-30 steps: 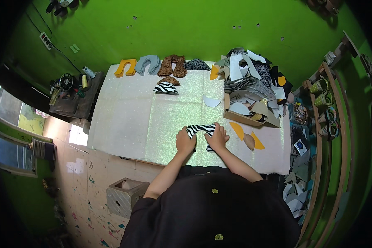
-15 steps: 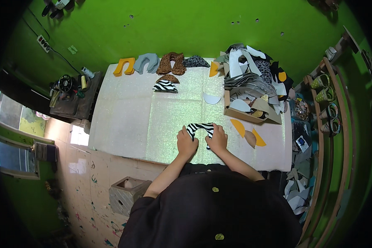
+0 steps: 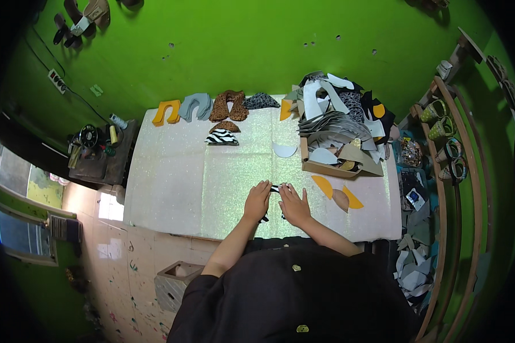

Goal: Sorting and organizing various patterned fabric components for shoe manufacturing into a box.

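A U-shaped, zebra-striped fabric piece point(image 3: 275, 188) lies on the table near its front edge, mostly hidden under my hands. My left hand point(image 3: 257, 200) lies flat over the left arm of the U, fingers stretched out and pointing away from me. Over the opposite arm rests my right hand point(image 3: 294, 207), palm down with its fingers stretched and the thumb side turned inward. Only the striped top of the curve and dark tips by the wrists show. Nothing appears gripped in either hand.
At the back stand yellow point(image 3: 166, 113), grey point(image 3: 195, 107) and leopard-print point(image 3: 228, 106) U-shaped stacks, with striped half-round pieces point(image 3: 222, 137) in front. A cardboard box point(image 3: 332, 167) of scraps is at right, near yellow half-rounds point(image 3: 323, 186). A sewing machine point(image 3: 89, 137) stands left.
My fingers have gone from holding the striped piece's two sides to lying flat on top of it, covering more of it. The view has tilted, shifting everything slightly lower.
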Demonstrator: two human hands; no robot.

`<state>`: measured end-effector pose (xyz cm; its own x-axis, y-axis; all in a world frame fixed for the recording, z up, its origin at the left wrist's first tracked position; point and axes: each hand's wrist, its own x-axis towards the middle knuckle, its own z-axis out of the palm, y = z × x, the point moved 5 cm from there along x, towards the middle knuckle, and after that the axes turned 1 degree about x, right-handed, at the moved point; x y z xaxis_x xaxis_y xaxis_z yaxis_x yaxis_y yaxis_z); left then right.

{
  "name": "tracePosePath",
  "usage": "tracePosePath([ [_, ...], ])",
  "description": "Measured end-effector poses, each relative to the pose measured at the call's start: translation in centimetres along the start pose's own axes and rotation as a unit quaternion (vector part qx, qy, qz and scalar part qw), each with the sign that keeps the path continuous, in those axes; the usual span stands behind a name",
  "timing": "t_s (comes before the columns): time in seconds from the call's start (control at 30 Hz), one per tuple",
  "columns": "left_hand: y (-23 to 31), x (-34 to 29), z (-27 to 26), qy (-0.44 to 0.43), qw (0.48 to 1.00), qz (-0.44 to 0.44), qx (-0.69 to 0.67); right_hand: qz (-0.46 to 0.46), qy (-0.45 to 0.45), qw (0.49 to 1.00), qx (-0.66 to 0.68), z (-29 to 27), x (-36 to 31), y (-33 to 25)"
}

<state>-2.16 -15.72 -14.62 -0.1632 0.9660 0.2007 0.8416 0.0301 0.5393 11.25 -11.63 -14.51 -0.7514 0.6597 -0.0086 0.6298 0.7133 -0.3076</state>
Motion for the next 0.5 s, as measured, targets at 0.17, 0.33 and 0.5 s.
tracePosePath([
  [0.17,-0.3,0.2,0.2,0.013,1.000,-0.012,-0.008,-0.002,0.027,1.000,0.016,-1.8,0.5,0.0],
  [0.33,0.0,1.6,0.6,0.016,0.999,-0.035,0.008,-0.004,0.226,0.969,0.103,-8.8,2.4,1.7],
  [0.5,0.0,1.9,0.6,0.014,0.999,-0.038,-0.016,0.104,0.402,0.909,0.020,-16.2,3.3,6.7],
])
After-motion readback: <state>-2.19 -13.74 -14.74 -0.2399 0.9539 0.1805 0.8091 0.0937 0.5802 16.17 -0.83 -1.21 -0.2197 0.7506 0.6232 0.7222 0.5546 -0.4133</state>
